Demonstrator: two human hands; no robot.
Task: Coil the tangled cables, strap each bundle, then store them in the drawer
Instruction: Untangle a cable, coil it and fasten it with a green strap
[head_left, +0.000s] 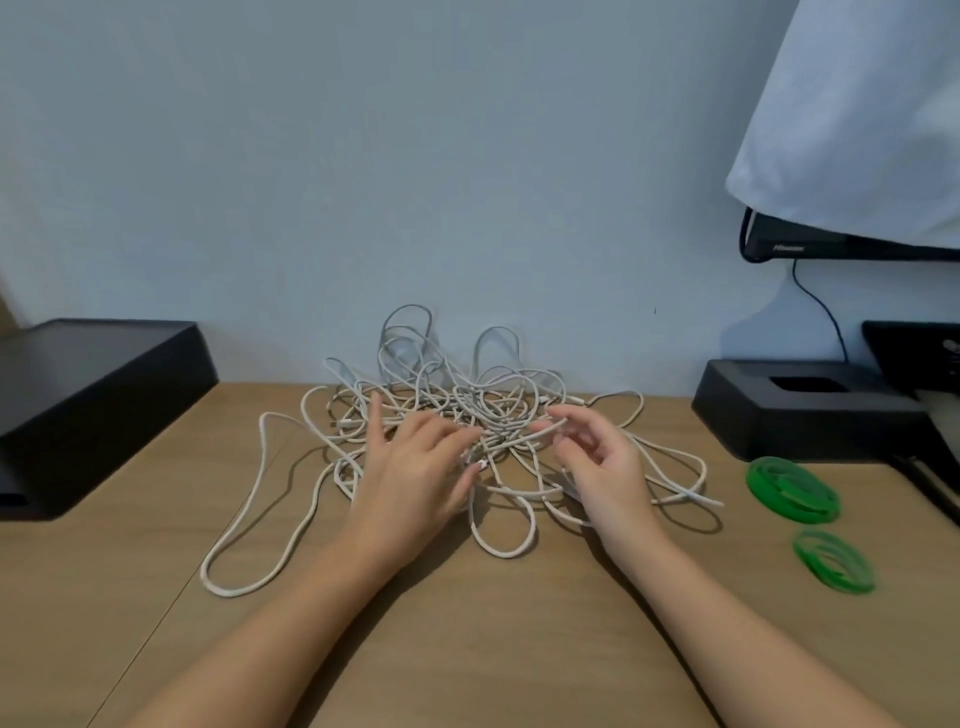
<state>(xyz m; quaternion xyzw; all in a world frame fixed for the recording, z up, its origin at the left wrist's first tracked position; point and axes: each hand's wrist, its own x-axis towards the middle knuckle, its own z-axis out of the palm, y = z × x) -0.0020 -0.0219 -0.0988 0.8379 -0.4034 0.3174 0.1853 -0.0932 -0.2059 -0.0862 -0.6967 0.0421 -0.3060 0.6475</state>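
Your right hand (597, 462) is curling its thumb and fingers round one pale strand (524, 435) lifting out of the tangled cables (457, 400). It looks to be pinching that strand lightly near the fingertips, though blur is making the exact contact hard to read. Your left hand (415, 467) is lying flatter. Its fingers are reaching almost straight across the near side of the heap, touching it and gripping nothing I can make out, with the forefinger pointing off toward the wall.

That split is making sense to me: one hand is steadying the pile so that a tug on the single strand is not dragging the whole knot along. You are probably hunting for a free end or a loose run to follow.

All the cables are sitting in one heap in the middle of the wooden desk (467, 649), close against the wall. One long loop is spilling toward your left front, and others are trailing out to the right. Nothing is looking coiled yet, so I judge you are at the very start.

A green strap (792, 488) is lying on your right, well apart from the heap, and a second green strap (834, 561) is lying nearer to you. Both are within that hand's reach for when a bundle is ready. A black box (93, 395) is standing on the left and a black base (805, 410) on the right. I cannot tell where the drawer is.
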